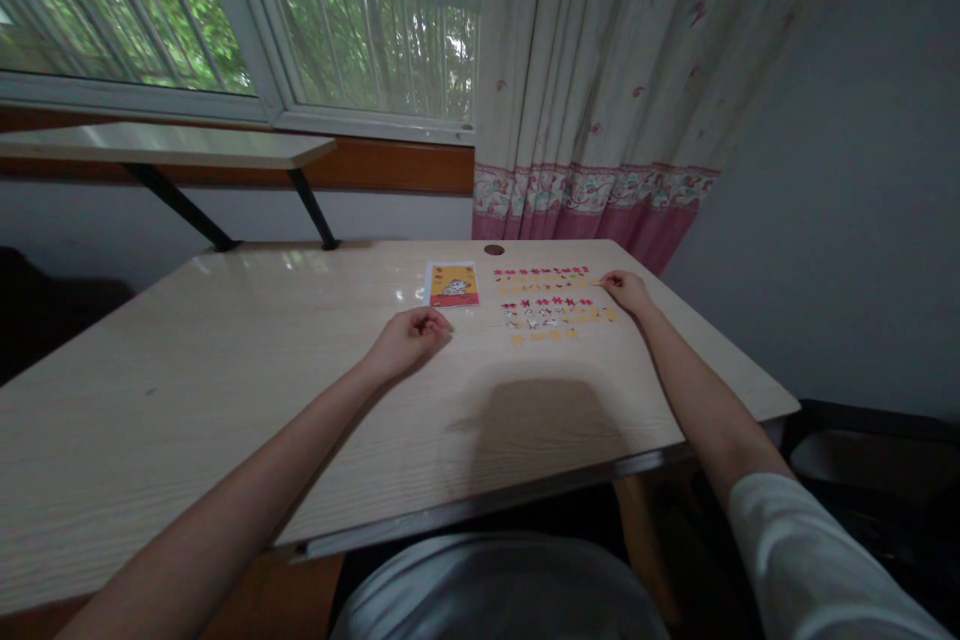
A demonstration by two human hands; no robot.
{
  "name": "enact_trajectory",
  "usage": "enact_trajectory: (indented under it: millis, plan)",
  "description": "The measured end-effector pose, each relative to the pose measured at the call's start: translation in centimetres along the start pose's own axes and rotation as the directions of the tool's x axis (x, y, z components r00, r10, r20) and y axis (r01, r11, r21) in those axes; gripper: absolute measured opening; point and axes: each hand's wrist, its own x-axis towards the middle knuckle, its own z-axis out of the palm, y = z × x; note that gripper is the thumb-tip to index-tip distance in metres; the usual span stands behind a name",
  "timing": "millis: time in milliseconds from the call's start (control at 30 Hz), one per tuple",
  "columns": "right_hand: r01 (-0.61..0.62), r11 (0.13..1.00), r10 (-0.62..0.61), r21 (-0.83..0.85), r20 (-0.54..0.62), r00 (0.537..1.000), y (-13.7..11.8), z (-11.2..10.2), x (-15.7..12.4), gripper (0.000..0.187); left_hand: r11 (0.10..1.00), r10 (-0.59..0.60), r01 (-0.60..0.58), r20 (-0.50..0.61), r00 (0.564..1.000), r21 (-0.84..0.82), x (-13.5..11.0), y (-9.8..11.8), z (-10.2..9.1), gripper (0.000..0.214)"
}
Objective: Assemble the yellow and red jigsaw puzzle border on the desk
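Observation:
On the table's right half lie rows of small jigsaw puzzle pieces [551,304], mostly red, yellow and white with dark lines. My right hand [627,291] is at the right end of the upper rows. Its thumb and fingertips pinch a small yellow puzzle piece [595,283]. Left of the rows is a picture card [453,286] with a white cartoon animal on yellow and red. My left hand [410,342] rests on the tabletop just in front of that card, fingers curled in, and I see nothing held in it.
The pale wooden table [247,360] reaches far to the left, where a raised shelf [172,144] stands on black supports. A round cable hole [494,250] is near the back edge. Behind are a window and a curtain [592,70]. A dark chair [870,460] stands at the right.

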Motion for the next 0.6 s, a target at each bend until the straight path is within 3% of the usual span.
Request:
enact_trajectory:
  millis: [300, 600]
  plan:
    - [0.015, 0.999, -0.016, -0.039, -0.026, 1.0, -0.8, -0.2, -0.1, 0.026, 0.993, 0.027, -0.02, -0.057, 0.998, 0.114, 0.1, -0.2, -0.1, 0.008]
    - [0.044, 0.998, -0.043, -0.044, 0.019, 0.999, -1.6, 0.6, -0.1, 0.024, 0.991, 0.05, -0.048, -0.011, 0.999, 0.126, 0.4, -1.7, -0.5, 0.013]
